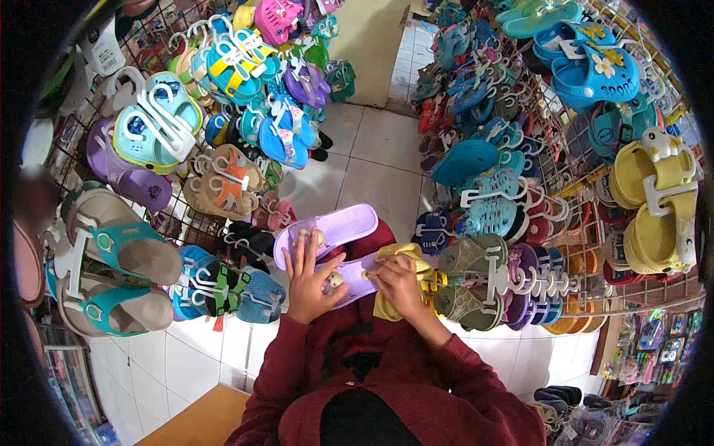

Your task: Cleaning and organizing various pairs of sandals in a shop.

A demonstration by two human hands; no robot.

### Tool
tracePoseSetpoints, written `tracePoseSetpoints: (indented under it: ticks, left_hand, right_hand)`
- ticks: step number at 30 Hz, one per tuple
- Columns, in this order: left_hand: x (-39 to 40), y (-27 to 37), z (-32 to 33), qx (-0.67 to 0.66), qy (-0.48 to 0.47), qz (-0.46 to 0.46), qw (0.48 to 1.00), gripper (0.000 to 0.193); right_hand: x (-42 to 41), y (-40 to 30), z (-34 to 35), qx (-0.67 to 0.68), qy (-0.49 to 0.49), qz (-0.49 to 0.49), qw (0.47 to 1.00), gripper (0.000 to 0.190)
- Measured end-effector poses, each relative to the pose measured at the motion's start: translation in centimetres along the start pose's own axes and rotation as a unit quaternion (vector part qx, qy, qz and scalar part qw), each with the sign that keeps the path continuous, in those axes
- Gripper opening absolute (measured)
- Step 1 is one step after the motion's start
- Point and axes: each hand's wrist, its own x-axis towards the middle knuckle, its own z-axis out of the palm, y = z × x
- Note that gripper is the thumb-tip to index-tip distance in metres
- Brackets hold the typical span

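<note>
A pair of lilac slide sandals (351,223) with small pale figures on their straps lies across my lap. My left hand (312,279) rests over the straps with its fingers spread, the thumb beside the figure on the nearer sandal. My right hand (399,284) pinches a bit of yellow cloth (390,309) at the nearer sandal's footbed; the rest of the cloth hangs behind and under that hand. Both sandals touch each other or nearly so near the straps; my left hand hides part of them.
Wire racks of hanging children's sandals stand on both sides, with beige-and-teal sandals (131,251) at the left and olive sandals (471,281) close to my right hand. Yellow clogs (641,234) hang further right. A wooden surface (201,418) is at the lower left, above white floor tiles (195,357).
</note>
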Motion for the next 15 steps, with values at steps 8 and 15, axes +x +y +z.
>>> tracePoseSetpoints:
  ticks: [8, 15]
  left_hand:
    - [0.0, 0.0, 0.0, 0.000, -0.003, -0.002, 1.000, 0.049]
    - [-0.1, 0.2, -0.1, 0.034, -0.036, -0.014, 0.999, 0.057]
  right_hand:
    - [0.9, 0.8, -0.5, 0.005, -0.012, -0.007, 1.000, 0.017]
    - [0.4, 0.7, -0.8, -0.025, -0.080, -0.006, 0.996, 0.026]
